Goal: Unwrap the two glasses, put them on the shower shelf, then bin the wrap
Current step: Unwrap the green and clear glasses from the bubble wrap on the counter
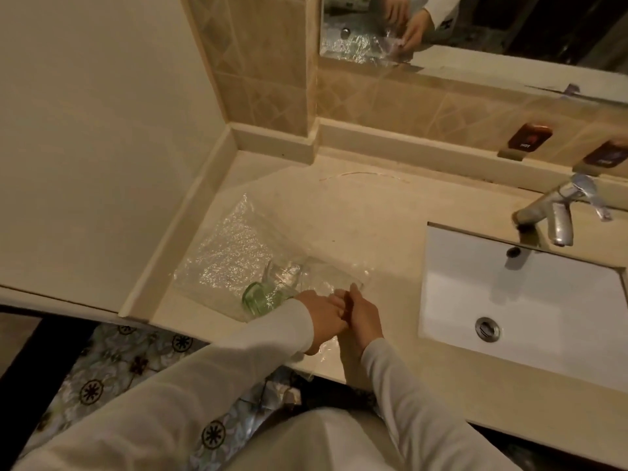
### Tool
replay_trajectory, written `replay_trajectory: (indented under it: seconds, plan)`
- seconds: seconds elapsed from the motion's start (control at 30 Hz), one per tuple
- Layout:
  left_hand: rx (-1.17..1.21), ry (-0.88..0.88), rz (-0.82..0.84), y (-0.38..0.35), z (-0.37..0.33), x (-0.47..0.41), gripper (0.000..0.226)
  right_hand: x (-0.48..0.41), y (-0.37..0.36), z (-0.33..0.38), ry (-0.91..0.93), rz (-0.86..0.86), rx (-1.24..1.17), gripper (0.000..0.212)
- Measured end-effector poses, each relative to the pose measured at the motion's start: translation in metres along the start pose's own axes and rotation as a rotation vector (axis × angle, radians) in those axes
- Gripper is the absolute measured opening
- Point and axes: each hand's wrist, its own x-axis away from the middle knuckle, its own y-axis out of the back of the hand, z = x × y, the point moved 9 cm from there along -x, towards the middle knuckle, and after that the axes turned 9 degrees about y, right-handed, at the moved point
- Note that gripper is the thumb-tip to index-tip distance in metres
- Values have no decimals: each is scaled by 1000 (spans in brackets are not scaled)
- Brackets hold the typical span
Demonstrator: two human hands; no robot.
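A sheet of clear bubble wrap (231,253) lies spread on the beige counter (356,215). A green-tinted glass (260,297) lies on its side on the wrap, near the counter's front edge. A second, clear glass (283,271) sits just behind it, hard to make out through the plastic. My left hand (321,317) and my right hand (362,316) are pressed together just right of the glasses, both pinching a thin clear piece of wrap (326,280). What lies under the fingers is hidden.
A white sink basin (530,300) with a chrome tap (557,215) is set into the counter on the right. A mirror (475,25) hangs above the tiled backsplash. A wall (85,130) bounds the counter on the left. Patterned floor (112,365) shows below.
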Motion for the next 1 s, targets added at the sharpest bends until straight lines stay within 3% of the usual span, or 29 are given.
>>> replay_trajectory:
  seconds: [0.1, 0.2, 0.47, 0.67, 0.83, 1.0]
  plan:
    - [-34, 4, 22, -1, 5, -13, 22, -7, -12, 19, -13, 98, -91, 31]
    - [-18, 17, 24, 4, 13, -24, 26, -14, -17, 50, 109, 175, 84, 15]
    - [129, 51, -186, 45, 38, -30, 28, -40, -47, 113, 247, 273, 308, 26]
    - [271, 107, -314, 62, 64, -26, 27, -45, -61, 128, 292, 309, 315, 26]
    - [494, 125, -496, 68, 85, -6, 35, -43, -54, 121, 280, 305, 317, 20]
    - [820, 293, -667, 37, 129, 23, 35, -35, -35, 88, 242, 314, 421, 19]
